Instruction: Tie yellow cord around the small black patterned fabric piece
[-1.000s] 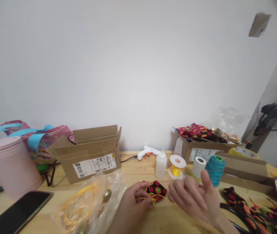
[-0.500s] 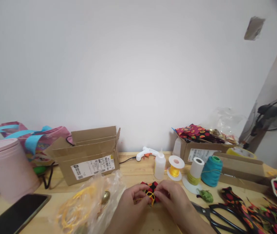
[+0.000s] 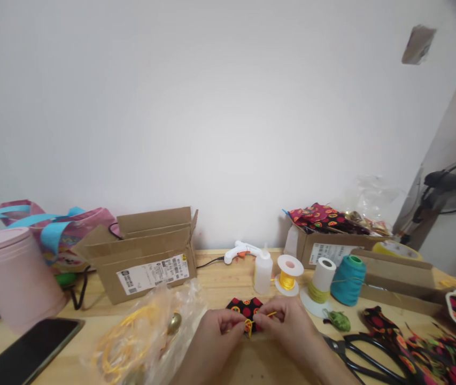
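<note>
A small folded piece of black fabric with red and orange dots [image 3: 244,307] lies low in the middle of the wooden table [image 3: 228,278]. A yellow cord [image 3: 249,324] is knotted across it. My left hand [image 3: 215,336] pinches the cord at the fabric's left side. On the other side my right hand [image 3: 287,327] pinches the cord's end, stretched out to the right. Both hands meet over the fabric with fingers closed.
Behind the hands stand a glue bottle [image 3: 263,271], a yellow cord spool [image 3: 288,274], a white spool [image 3: 319,283] and a teal thread cone [image 3: 348,280]. Black scissors [image 3: 356,350] and fabric scraps lie at the right. A plastic bag of yellow cord [image 3: 143,334], a phone [image 3: 27,353], a pink tub [image 3: 13,275] and cardboard boxes [image 3: 147,259] are at the left.
One second ago my right hand was open above the table, away from the fabric. It has come down and closed on the cord, and both hands now pull it apart sideways.
</note>
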Available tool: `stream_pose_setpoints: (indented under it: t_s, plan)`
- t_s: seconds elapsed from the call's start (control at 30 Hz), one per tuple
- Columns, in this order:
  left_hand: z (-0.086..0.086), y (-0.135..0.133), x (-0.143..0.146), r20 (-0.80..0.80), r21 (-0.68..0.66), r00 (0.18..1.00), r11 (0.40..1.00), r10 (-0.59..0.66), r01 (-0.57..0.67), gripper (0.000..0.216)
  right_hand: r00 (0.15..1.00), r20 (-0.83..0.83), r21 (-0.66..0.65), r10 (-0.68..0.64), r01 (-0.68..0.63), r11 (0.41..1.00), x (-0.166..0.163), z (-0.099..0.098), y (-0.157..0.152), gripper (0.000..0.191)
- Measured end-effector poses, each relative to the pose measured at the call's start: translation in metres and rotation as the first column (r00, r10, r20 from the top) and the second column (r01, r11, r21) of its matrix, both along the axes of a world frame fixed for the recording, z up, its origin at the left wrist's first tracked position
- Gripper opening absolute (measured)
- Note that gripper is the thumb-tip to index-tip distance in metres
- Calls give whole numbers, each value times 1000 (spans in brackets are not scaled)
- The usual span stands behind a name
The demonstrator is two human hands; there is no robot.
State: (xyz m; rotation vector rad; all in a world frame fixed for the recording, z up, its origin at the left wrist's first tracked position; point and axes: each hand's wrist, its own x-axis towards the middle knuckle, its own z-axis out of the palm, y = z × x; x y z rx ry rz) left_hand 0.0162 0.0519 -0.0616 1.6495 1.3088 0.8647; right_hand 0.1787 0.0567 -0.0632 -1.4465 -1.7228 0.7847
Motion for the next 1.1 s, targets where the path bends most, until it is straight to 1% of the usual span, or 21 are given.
stream_pose_setpoints:
  t_s: [0.1, 0.17, 0.23, 0.33, 0.47, 0.53, 0.6, 0.7, 0.9, 1.0, 1.1]
  plan:
    - [3, 0, 0, -8, -29, 1000, 999, 18, -18, 27, 995, 100, 23, -13, 11, 1000, 1, 5, -1, 14]
    - [4, 0, 0, 4, -37, 1000, 999, 20, -20, 27, 992, 120, 54, -30, 23, 998, 2, 6, -1, 12]
    - [4, 0, 0, 35, -43, 999, 999, -7, 9, 27, 993, 103, 83, -51, 42, 996, 1, 5, 0, 12]
    - [3, 0, -1, 70, -48, 996, 998, -48, 52, 28, 999, 2, 92, -52, 51, 994, -2, 5, -1, 11]
    - [2, 1, 0, 124, -58, 991, 996, -57, 64, 29, 977, -212, 47, -6, 16, 999, -7, 8, -3, 15]
    - [0, 2, 0, 170, -52, 983, 995, -72, 82, 29, 943, -333, -11, 15, -20, 1000, -9, 8, -4, 19]
    - [-2, 2, 0, 224, -49, 970, 993, -94, 108, 29, 891, -451, -56, 43, -76, 996, -11, 5, -4, 21]
    - [-3, 3, -1, 282, -66, 951, 987, -124, 148, 29, 819, -569, -73, 75, -141, 987, -13, -1, -4, 23]
    - [2, 1, -1, 292, -80, 949, 986, -115, 144, 25, 776, -618, -1, 124, -158, 987, -16, -2, -5, 24]
    - [4, 0, 0, 315, -74, 940, 984, -132, 163, 24, 780, -610, 32, 138, -150, 988, -17, 0, -7, 23]
    - [4, 0, 0, 293, -69, 946, 984, -140, 167, 24, 790, -598, 35, 138, -146, 989, -17, 1, -9, 23]
